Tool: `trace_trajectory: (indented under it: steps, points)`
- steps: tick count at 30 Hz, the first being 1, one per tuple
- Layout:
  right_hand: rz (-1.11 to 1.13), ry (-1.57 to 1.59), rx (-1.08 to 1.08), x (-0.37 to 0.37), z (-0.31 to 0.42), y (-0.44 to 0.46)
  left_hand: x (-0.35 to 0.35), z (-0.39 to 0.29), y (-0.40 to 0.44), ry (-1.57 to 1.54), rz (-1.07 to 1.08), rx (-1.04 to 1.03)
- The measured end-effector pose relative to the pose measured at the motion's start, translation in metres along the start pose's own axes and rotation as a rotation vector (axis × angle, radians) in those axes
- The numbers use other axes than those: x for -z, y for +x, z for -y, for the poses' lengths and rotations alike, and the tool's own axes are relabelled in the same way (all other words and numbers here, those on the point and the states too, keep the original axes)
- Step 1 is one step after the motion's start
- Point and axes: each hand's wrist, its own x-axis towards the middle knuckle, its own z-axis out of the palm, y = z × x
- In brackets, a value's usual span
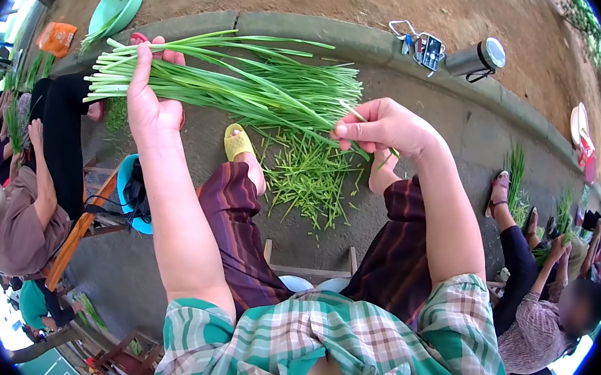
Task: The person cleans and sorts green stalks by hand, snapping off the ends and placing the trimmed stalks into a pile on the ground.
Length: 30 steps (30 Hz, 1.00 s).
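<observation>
My left hand (151,97) is closed round the pale stem ends of a bunch of garlic chives (202,80), whose long green leaves stretch right. At the leaf tips, my right hand (387,127) pinches a chive stalk between thumb and fingers; a pale end sticks up from that grip. Below the held bunch a larger pile of chives (325,81) lies on the ground. Short cut or broken green pieces (312,181) are scattered between my feet, one of which wears a yellow slipper (237,142).
Along the concrete kerb (294,31) stand a steel flask (478,58) and a phone with keys (427,51). A green basin (117,5) and an orange bag (56,39) are at upper left. A blue bucket (127,189) stands by a wooden chair (83,228). People sit on both sides.
</observation>
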Motion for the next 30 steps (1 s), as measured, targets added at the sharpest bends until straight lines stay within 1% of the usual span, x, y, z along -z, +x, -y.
trace_trajectory:
  steps: [2,4,6,14,18,21,22,23,24,26,30]
  points:
    - [-0.021,-0.083,-0.020,0.001,0.000,-0.001,0.002,-0.002,0.000,-0.064,0.042,0.018]
    - [-0.022,-0.098,-0.018,0.001,0.000,-0.001,-0.003,-0.003,-0.006,-0.031,0.014,-0.008]
    - [-0.017,-0.188,-0.004,0.000,0.000,0.000,0.001,-0.004,-0.005,-0.086,0.089,0.008]
    - [-0.080,-0.240,-0.025,0.004,0.002,-0.005,0.008,-0.007,-0.001,-0.203,0.156,0.040]
    - [-0.113,-0.192,-0.022,0.013,-0.002,-0.005,0.008,-0.009,0.000,-0.193,0.114,0.026]
    - [-0.126,-0.055,-0.013,0.015,0.000,-0.010,0.008,-0.008,0.001,-0.177,0.087,0.028]
    - [-0.136,-0.058,-0.019,0.016,0.000,-0.011,0.007,-0.008,0.002,-0.164,0.079,0.024]
    - [-0.110,0.021,-0.008,0.017,0.000,-0.011,0.007,-0.008,0.002,-0.142,0.058,0.007]
    - [-0.084,0.100,0.001,0.018,-0.001,-0.011,0.011,-0.011,0.005,-0.183,0.117,0.050]
    - [-0.072,0.117,0.018,0.017,0.000,-0.011,0.018,-0.009,0.010,-0.171,0.058,0.045]
    - [-0.051,0.137,0.014,0.018,-0.006,-0.006,0.007,-0.009,0.002,-0.130,0.017,0.020]
